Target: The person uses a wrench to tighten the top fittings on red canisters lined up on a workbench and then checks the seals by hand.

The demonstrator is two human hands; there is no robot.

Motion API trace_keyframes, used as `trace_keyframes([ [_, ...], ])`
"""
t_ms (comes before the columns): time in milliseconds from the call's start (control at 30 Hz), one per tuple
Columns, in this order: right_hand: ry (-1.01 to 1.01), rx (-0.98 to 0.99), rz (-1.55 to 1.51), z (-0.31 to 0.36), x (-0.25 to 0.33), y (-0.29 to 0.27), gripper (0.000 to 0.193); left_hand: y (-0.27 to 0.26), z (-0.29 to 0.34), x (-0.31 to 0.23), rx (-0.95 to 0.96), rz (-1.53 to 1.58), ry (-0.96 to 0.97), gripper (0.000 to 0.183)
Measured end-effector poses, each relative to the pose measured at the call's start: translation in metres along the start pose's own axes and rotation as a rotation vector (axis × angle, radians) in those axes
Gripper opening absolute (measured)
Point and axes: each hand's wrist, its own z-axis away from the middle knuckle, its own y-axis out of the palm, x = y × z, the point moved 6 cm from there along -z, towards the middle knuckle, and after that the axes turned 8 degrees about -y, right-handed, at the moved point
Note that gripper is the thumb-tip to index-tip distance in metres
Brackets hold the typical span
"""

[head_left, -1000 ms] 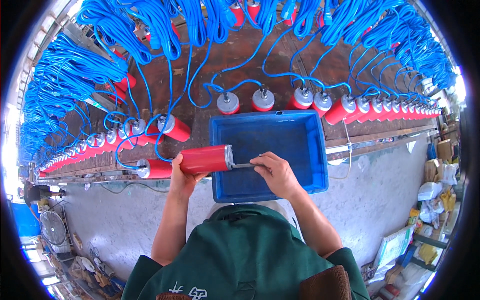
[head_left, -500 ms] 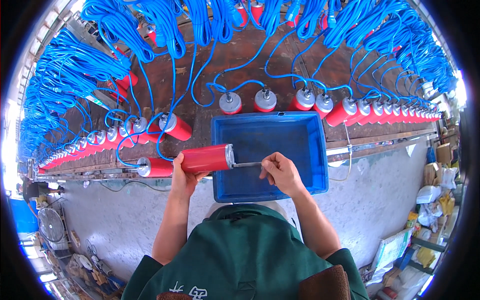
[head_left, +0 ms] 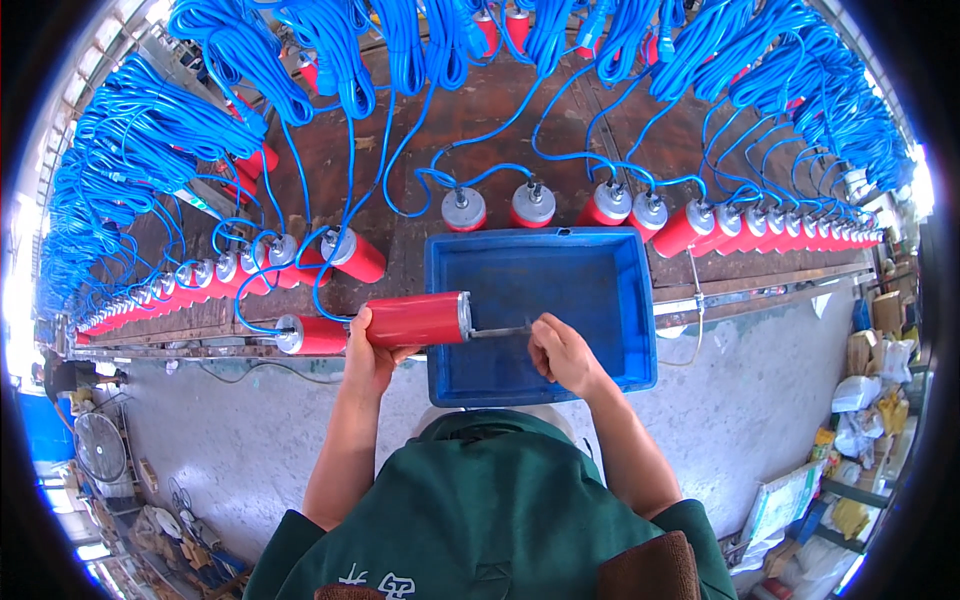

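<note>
So the left hand [head_left: 368, 352] is clamped around a red cylinder [head_left: 415, 320] held sideways over the blue tray's [head_left: 640, 300] left rim, on the table [head_left: 450, 120]. Right hand [head_left: 560, 352], pinching the thin metal tool [head_left: 500, 331] poking its capped end, has slid slightly rightward and lower since a second ago.

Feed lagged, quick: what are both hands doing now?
Left hand: closed around red metal cylinder.
Right hand: closed on thin grey rod.
</note>
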Motion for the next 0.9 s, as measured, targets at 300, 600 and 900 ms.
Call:
trace_keyframes([
  [300,0.127,0.038,0.148,0.002,-0.005,-0.002,0.069,0.001,0.001,0.000,-0.002,0.015,0.010,0.070],
  [600,0.286,0.132,0.087,-0.004,-0.018,-0.004,0.052,0.000,-0.001,0.002,0.009,0.029,0.013,0.070],
  [900,0.196,0.139,0.017,-0.006,-0.014,-0.004,0.050,-0.001,-0.001,0.002,-0.008,0.021,0.032,0.069],
])
